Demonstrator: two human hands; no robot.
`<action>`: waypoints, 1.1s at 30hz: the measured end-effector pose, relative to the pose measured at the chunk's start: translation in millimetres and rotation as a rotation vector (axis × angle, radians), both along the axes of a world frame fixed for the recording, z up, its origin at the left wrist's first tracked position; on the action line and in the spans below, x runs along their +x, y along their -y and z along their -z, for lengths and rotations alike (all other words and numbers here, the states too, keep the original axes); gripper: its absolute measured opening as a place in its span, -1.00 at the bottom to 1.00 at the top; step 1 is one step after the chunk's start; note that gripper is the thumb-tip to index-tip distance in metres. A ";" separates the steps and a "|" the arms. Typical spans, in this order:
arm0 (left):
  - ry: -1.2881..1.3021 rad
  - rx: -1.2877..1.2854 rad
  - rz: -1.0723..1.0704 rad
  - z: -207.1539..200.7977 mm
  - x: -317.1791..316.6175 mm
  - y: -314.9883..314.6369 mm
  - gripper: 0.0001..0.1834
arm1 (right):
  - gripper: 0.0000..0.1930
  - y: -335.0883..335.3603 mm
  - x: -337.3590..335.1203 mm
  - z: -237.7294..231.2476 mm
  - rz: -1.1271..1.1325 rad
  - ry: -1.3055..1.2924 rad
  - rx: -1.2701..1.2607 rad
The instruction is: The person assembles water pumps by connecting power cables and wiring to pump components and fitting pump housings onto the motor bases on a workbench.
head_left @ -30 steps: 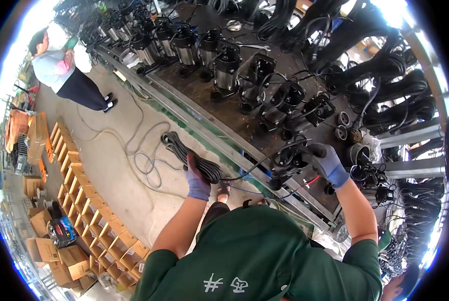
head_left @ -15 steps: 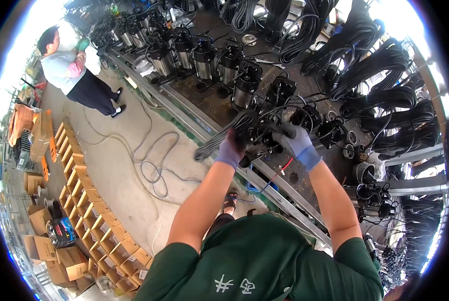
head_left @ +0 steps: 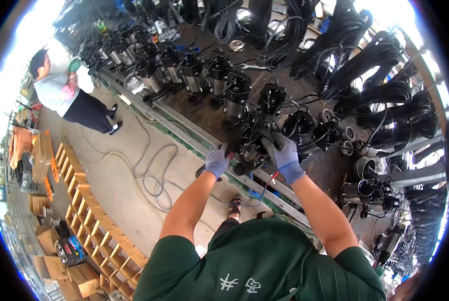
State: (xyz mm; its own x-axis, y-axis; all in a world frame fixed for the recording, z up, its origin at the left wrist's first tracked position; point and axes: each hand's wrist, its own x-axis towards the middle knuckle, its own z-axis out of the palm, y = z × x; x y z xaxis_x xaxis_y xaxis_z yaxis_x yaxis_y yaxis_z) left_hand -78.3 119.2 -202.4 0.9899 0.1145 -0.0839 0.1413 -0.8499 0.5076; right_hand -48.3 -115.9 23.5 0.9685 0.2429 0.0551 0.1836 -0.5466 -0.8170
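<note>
A submersible pump (head_left: 252,154) with a black top and black fittings is at the near edge of the dark workbench, between my two gloved hands. My right hand (head_left: 284,154), in a grey-blue glove with dark fingertips, is closed on the right side of this pump. At its left side my left hand (head_left: 217,160) is closed, its fingers partly hidden behind dark parts; a bit of red shows by them, and what it grips cannot be made out. A blue air hose with a red end (head_left: 273,176) hangs over the bench's metal rail below my right hand.
Several steel-bodied pumps (head_left: 192,72) stand in a row along the bench. Coiled black cables (head_left: 370,62) crowd the far and right sides. An open-end wrench (head_left: 253,66) lies behind. Hoses (head_left: 157,188) loop over the floor. Left are cardboard dividers (head_left: 91,208) and another person (head_left: 64,95).
My left hand has moved left and a little down, and the cable coil beside it has dropped away from the bench edge. My right hand has come slightly left and down against the pump.
</note>
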 end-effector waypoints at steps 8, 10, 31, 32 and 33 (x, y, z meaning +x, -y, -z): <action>0.139 -0.096 -0.256 -5.3 66.4 -9.9 -0.02 | -0.51 86.4 -31.5 -29.6 0.165 -0.360 0.309; -0.001 -0.171 -0.233 -10.3 85.7 -5.2 0.06 | -0.71 119.2 -49.6 -25.2 0.170 -0.264 0.439; 0.186 -0.209 -0.042 8.5 156.7 16.2 -0.20 | -0.84 310.1 -201.7 -3.0 0.813 -0.249 0.473; 0.216 -0.203 -0.007 12.5 152.5 14.5 -0.21 | -0.75 314.5 -203.8 -13.4 0.804 -0.296 0.403; 0.224 -0.198 0.042 13.6 151.7 13.6 -0.21 | -0.62 323.5 -208.1 -2.6 0.877 -0.263 0.485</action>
